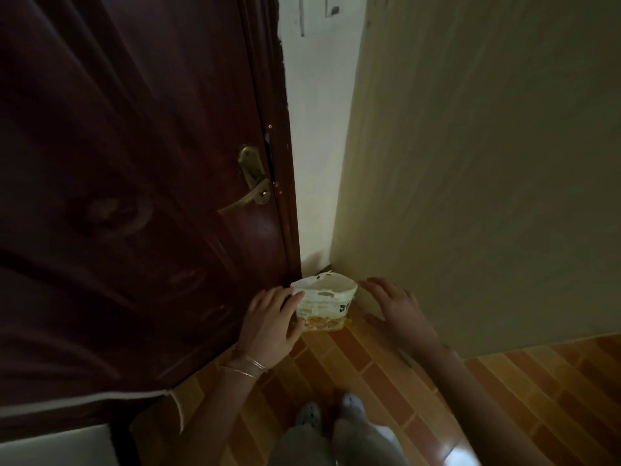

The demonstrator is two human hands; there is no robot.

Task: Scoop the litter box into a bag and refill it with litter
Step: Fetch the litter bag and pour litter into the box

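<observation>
Currently | litter bag [324, 302]: upright, top open, on floor in corner just right of dark door [134, 196] | left hand [270, 326]: fingers spread, touching bag's door side | right hand [395, 306]: fingers spread, apart from bag, on side away from door, holding nothing

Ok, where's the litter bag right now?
In the head view the litter bag stands open-topped on the floor in the corner between door and wall, left hand touching it, right hand just beside it.

left hand [268, 322]: fingers straight | right hand [396, 306]: fingers spread
</observation>
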